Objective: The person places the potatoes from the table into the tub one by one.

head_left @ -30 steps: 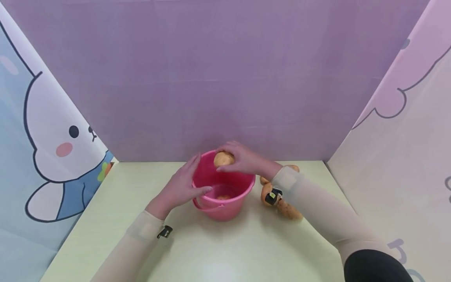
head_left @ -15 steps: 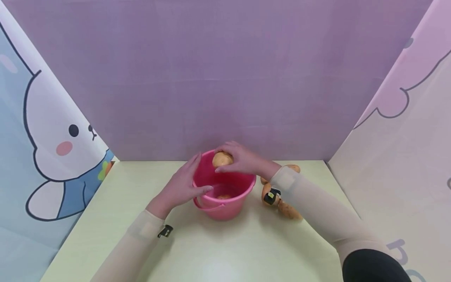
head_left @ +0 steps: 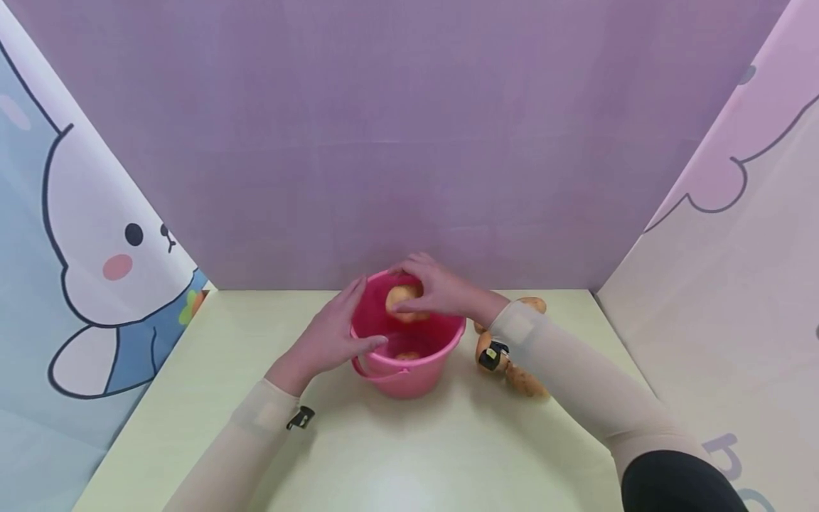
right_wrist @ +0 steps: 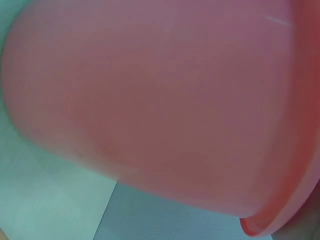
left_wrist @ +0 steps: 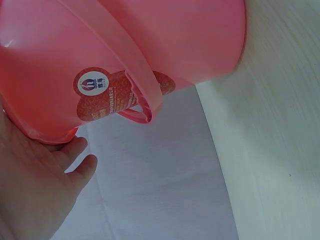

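Note:
A pink bucket (head_left: 409,384) with a handle stands on the table. My left hand (head_left: 326,338) spreads along its left rim, thumb over the opening; the left wrist view shows fingertips right at the rim's outer edge. Over the bucket's far side is my right hand (head_left: 441,288), fingers parted. A blurred tan potato (head_left: 402,295) shows just below that palm, inside the mouth, partly behind the thumb. Another potato (head_left: 407,355) lies at the bucket's bottom. In the right wrist view the bucket's outer wall (right_wrist: 160,100) fills most of the picture, hiding the right hand.
Several potatoes (head_left: 526,381) lie on the pale table (head_left: 397,462) right of the bucket, partly under my right forearm. A purple wall (head_left: 403,156) rises close behind the bucket. Printed panels (head_left: 102,341) flank the table.
The potato under my right hand has dropped lower into the bucket and is blurred, while that hand's fingers have loosened from it. My left hand stays at the rim.

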Tool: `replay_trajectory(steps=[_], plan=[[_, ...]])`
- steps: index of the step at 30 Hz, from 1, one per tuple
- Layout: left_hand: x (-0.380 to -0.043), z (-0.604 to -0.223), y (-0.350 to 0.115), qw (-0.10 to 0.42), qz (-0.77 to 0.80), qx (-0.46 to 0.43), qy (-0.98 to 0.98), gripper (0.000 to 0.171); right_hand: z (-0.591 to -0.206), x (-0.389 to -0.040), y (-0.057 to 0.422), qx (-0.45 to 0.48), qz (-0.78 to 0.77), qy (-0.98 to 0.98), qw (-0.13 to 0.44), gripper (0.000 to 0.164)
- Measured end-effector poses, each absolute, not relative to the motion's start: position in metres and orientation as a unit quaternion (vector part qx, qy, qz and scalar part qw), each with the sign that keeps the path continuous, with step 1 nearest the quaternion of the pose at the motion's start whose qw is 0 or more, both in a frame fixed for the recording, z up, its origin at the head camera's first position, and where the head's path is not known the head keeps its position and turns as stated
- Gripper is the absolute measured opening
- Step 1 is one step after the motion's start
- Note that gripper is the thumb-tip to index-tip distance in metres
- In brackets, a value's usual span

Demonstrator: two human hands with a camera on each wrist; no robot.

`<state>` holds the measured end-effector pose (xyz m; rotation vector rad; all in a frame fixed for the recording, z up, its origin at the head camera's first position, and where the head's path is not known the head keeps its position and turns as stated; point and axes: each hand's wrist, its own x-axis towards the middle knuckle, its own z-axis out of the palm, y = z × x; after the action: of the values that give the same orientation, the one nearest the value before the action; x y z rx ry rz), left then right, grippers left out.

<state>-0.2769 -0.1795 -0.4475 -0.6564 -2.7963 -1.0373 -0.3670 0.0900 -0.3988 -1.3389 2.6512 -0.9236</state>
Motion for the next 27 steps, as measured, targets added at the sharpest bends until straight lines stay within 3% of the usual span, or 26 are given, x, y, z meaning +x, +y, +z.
replay_trajectory(steps=[13,27], plan=[[-0.279,-0.447,-0.179,0.043,-0.342,-0.203,-0.917,0.127,-0.398,-0.367,0.1,-0.43,-0.31,0.848,-0.003,0.061],[-0.277,-0.446,-0.179,0.044,-0.33,-0.205,-0.921,0.129,-0.388,-0.353,0.145,-0.403,-0.342,0.849,-0.001,0.055]])
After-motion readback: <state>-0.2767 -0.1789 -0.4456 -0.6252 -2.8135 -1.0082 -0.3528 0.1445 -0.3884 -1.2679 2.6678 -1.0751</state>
